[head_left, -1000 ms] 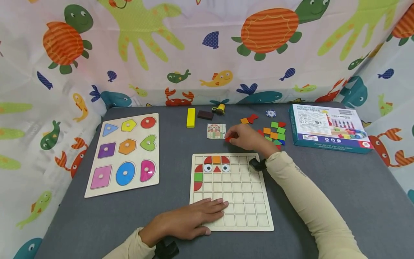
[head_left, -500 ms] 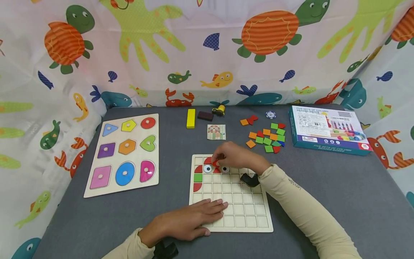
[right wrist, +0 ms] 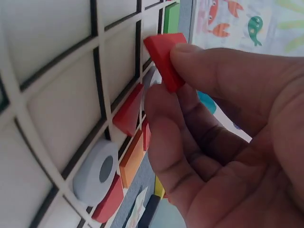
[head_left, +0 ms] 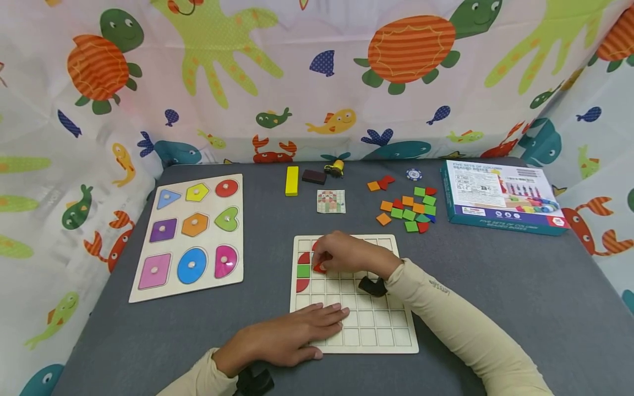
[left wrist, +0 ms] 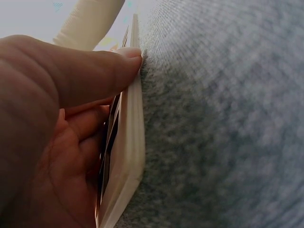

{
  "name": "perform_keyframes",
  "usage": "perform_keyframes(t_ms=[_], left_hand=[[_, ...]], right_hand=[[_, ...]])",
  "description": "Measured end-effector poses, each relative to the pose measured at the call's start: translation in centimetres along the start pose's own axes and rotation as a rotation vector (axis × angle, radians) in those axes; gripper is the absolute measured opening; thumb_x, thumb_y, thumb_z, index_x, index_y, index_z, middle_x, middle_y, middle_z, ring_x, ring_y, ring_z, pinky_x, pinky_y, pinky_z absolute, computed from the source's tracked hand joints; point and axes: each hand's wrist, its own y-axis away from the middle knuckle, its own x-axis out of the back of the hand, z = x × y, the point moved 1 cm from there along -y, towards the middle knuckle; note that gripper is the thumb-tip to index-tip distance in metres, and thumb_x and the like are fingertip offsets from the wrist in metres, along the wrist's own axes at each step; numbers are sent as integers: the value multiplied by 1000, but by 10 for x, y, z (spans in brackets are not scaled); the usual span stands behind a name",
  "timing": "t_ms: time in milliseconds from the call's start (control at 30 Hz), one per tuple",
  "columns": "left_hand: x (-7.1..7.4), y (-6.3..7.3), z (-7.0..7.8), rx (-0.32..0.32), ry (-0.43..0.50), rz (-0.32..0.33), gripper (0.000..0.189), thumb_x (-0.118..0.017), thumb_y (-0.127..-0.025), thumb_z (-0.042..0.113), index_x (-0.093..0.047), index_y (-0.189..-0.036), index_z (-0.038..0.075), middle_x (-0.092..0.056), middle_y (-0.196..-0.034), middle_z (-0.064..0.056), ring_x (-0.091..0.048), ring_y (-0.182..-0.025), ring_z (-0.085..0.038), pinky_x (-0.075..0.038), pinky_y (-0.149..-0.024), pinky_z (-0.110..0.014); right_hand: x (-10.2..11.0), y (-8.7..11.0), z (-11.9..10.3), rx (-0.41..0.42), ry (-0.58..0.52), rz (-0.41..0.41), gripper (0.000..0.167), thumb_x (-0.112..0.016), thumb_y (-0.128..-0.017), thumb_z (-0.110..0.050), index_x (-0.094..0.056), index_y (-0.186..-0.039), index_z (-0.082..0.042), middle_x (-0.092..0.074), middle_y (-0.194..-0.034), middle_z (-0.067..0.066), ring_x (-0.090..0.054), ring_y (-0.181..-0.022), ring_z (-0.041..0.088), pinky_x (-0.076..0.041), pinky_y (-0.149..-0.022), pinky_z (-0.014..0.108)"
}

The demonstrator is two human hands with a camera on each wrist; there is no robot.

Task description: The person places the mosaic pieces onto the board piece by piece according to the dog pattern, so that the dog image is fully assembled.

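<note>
My right hand (head_left: 349,256) is over the upper left of a wooden grid board (head_left: 381,336). Its thumb and fingers pinch a red triangular tile (right wrist: 165,58), tilted close to the grid. Below the tile in the right wrist view are a seated red triangle (right wrist: 127,113), a white eye disc (right wrist: 96,176) and an orange square (right wrist: 131,159). Along the board's left column stand a green square (head_left: 303,271) and two red quarter-circles (head_left: 302,285). My left hand (head_left: 297,336) lies flat across the board's lower left, thumb at the front edge. The hand hides part of the top rows.
Loose coloured tiles (head_left: 408,214) lie behind the board to the right. A small pattern card (head_left: 331,202) sits behind it, near a yellow block (head_left: 292,181), a dark block (head_left: 314,176) and a toy bee (head_left: 337,168). A shape puzzle (head_left: 170,212) stands left, a box (head_left: 502,195) right.
My right hand has come from beside the pattern card down and left over the grid, carrying the red triangular tile. My left hand has stayed flat on the board.
</note>
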Motion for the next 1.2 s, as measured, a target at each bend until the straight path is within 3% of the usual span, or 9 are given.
perform_keyframes(t_ms=[267, 400, 767, 900, 1200], left_hand=[[0, 0, 0, -6, -21, 10, 62, -57, -99, 17, -28, -153, 5, -14, -162, -5, -9, -147, -18, -13, -116, -37], [0, 0, 0, -12, -30, 9, 62, -57, -99, 17, -28, -152, 4, -14, -162, -5, -9, -147, -19, -13, -116, -38], [-1, 0, -1, -2, 7, -3, 62, -57, -100, 17, -27, -153, 5, -13, -162, -4, -8, -147, -18, -13, -117, -37], [0, 1, -2, 0, 22, -5, 63, -57, -100, 17, -26, -153, 5, -13, -162, -4, -8, -147, -18, -12, -117, -37], [-1, 1, -2, 13, 44, -3, 64, -58, -99, 19, -25, -154, 7, -13, -162, -1, -7, -147, -16, -11, -117, -37]], right_hand=[[-5, -2, -10, 3, 72, -27, 17, -66, -86, 2, -76, -93, -9, -67, -89, -4, -56, -79, 8, -48, -79, 27], [-8, -2, -12, -2, 87, -34, 15, -68, -86, 2, -76, -93, -8, -65, -89, -3, -56, -80, 9, -48, -76, 25], [6, 0, 1, -47, 27, 53, 15, -66, -89, -1, -75, -100, -8, -67, -93, -1, -56, -78, 10, -49, -72, 26], [24, 5, 19, -115, -7, 127, 15, -66, -91, -5, -74, -105, -6, -68, -96, 1, -58, -80, 13, -51, -72, 29], [56, 21, 72, -365, -79, 300, 24, -63, -95, -6, -69, -116, 1, -67, -108, 13, -60, -95, 26, -51, -83, 41]])
